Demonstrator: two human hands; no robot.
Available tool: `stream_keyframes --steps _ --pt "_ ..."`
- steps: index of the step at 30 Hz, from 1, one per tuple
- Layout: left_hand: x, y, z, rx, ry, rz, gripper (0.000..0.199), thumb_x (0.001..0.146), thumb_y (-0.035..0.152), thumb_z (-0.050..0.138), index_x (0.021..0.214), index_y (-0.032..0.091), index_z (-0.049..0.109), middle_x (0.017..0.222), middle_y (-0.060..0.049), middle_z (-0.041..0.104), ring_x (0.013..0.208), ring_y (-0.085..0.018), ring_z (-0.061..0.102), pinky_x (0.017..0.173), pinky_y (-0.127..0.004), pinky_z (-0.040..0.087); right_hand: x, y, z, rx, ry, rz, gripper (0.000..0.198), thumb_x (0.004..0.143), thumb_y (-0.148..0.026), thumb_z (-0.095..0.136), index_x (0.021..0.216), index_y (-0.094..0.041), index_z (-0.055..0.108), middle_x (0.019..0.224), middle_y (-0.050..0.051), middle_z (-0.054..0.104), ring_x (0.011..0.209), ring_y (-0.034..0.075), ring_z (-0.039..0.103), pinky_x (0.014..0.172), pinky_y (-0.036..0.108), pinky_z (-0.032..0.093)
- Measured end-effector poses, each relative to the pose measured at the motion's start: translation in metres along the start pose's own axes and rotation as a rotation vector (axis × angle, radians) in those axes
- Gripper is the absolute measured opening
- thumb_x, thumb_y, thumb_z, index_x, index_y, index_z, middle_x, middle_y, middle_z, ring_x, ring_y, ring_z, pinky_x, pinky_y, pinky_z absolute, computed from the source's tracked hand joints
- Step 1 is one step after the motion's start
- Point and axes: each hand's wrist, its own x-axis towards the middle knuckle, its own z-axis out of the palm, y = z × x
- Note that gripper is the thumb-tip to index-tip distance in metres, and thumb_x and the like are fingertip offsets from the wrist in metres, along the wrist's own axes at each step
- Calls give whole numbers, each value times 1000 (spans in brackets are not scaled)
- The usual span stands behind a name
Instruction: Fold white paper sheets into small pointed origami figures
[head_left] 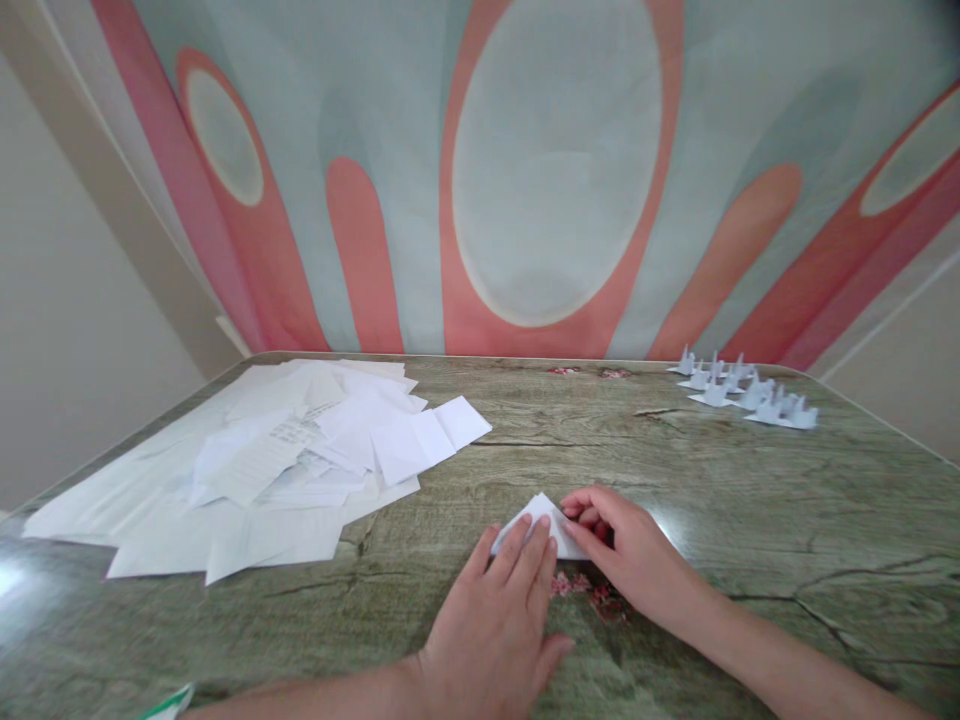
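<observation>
Folded paper [562, 533] looks matt, wood-grain tabletop [750, 480] glossy.

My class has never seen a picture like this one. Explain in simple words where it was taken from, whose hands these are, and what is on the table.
There is no machine here, just a person's two bare hands. The single picture comes from a camera worn on that person's head, looking forward and down, so the arms enter from below.

The left hand lies spread over a folded white paper. The right hand has its thumb at the paper's right side; whether it pinches the paper is hard to tell.

On the wood-patterned table, a pile of loose paper sheets spreads out at the left, some bearing writing or print. At the far right stand small folded paper figures, resembling cranes.
</observation>
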Motion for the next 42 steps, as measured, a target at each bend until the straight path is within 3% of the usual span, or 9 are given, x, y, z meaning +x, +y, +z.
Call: stream_keyframes --steps 4,9,17,22,29,42 --pt "6 -7 0 64 43 25 38 93 22 31 129 13 41 141 -9 34 120 -22 41 92 -35 42 1 0 -1 19 -17 20 11 81 -21 50 90 -19 55 82 1 61 70 14 57 66 27 46" --pt "11 -17 -7 48 75 39 32 89 17 41 120 13 49 130 -11 47 105 -22 52 82 -33 48 1 -3 -3 19 -28 27 9 82 -23 49 88 -20 55 77 0 61 69 14 57 65 28 46" --pt "12 -23 -11 5 85 56 29 88 17 43 116 12 51 117 -11 56 96 -23 55 78 -36 51 -2 -7 -3 90 -89 10 13 85 -28 47 91 -20 56 77 0 62 68 14 56 64 27 45" --pt "11 -24 -6 -5 69 47 31 88 16 42 118 12 49 116 -11 55 96 -23 54 79 -37 51 -2 -4 -2 54 -57 11 15 86 -30 47 92 -20 56 74 0 60 66 14 55 61 27 44" --pt "12 -24 -4 -12 32 23 32 88 16 43 119 12 48 116 -10 55 97 -23 53 78 -36 52 0 -5 -5 -9 -54 -90 18 87 -29 45 84 -20 60 80 2 58 69 15 54 63 27 43" --pt "11 -20 -6 0 39 12 31 86 15 45 117 10 50 111 -13 57 99 -24 54 79 -35 51 -3 -4 -3 -30 -71 -83 14 86 -27 47 90 -20 60 89 3 57 70 14 54 65 28 44"
